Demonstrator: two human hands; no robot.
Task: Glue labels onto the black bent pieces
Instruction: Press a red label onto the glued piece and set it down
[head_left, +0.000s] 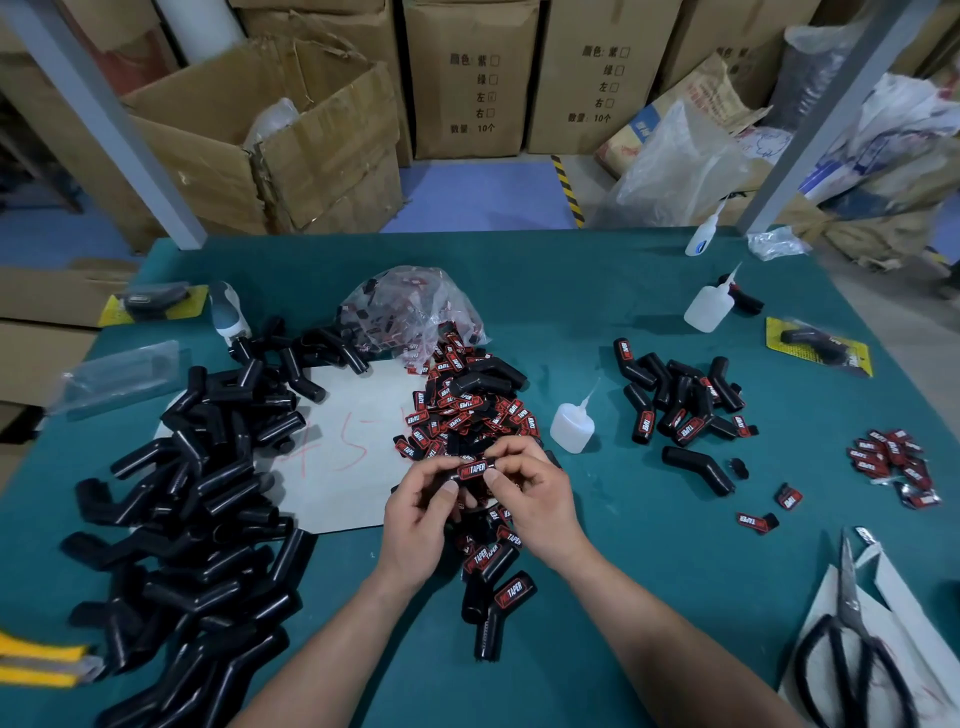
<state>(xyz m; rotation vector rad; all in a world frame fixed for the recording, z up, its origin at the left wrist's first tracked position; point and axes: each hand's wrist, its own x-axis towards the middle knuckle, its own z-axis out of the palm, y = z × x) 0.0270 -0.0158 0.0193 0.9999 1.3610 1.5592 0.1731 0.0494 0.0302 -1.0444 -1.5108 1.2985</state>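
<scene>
Hands met over the label heap (467, 410): left hand (421, 514) and right hand (535, 493) both pinched one black bent piece (451, 473) by its ends, thumbs flanking the label (474, 467) on top. We judged that as pressing it down while the glue took. Glue bottle (571, 426) stood just right of the heap, within reach. Unlabelled pieces (208, 493) piled left, labelled ones (680, 405) right — a left-to-right flow, we'd say. Green table mat (649, 571) underneath; scissors (852, 649) near right; cardboard boxes (467, 78) stacked behind.

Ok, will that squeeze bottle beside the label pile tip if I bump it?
Likely: the squeeze bottle stands upright with a long thin nozzle, so a bump could topple it. Its translucent plastic suggests it's light and squashy.
</scene>
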